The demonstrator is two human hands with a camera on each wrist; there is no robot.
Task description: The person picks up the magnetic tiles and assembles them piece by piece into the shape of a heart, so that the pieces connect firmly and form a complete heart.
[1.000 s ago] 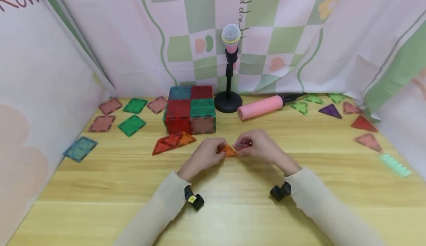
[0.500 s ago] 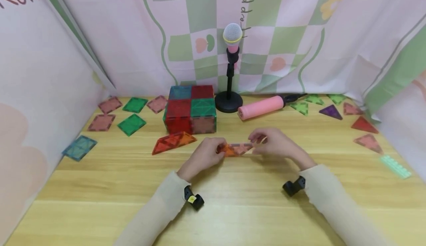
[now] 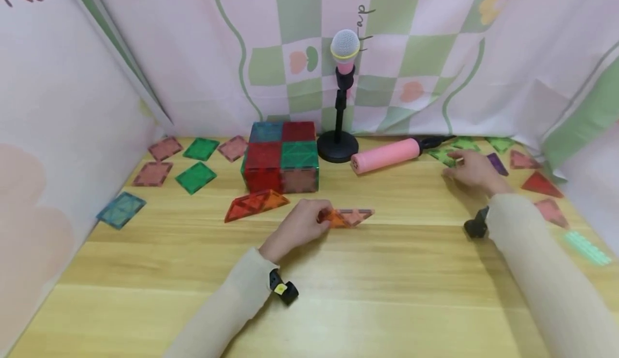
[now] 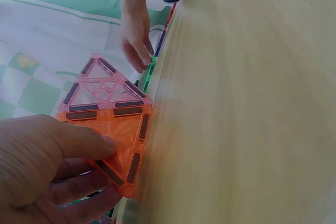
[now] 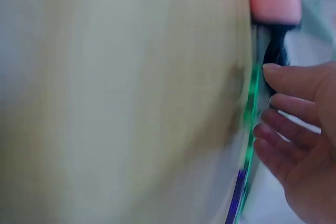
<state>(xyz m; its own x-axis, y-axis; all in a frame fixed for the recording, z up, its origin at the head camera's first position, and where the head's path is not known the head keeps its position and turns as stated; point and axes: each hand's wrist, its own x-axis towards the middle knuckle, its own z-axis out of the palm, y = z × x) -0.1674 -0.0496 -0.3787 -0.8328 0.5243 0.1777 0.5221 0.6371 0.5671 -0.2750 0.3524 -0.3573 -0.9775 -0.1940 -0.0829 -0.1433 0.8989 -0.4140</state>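
Note:
My left hand (image 3: 303, 221) pinches an orange triangular magnetic tile (image 4: 122, 139) between thumb and fingers. A pink triangular tile (image 4: 106, 88) joins it edge to edge; in the head view the pair stands upright on the table. Farther right, my right hand (image 3: 473, 169) hovers with loosely spread fingers and holds nothing. Just beyond its fingertips lies a green triangular tile (image 3: 440, 155), partly hidden by the hand. A purple triangular tile (image 3: 497, 163) shows behind that hand. Left of my left hand, a strip of red and orange triangular tiles (image 3: 253, 205) stands near a box of coloured tiles (image 3: 280, 156).
A microphone (image 3: 345, 46) on a black stand and a pink pump-like cylinder (image 3: 387, 155) occupy the back. Pink and green square tiles (image 3: 195, 177) and a blue one (image 3: 121, 209) lie left. Red (image 3: 541, 184) and pink triangles and a mint studded strip (image 3: 587, 248) lie right.
My right hand has let go of the pink triangle, now joined to the orange one, and moved right and back to the green triangles. My left hand keeps its place.

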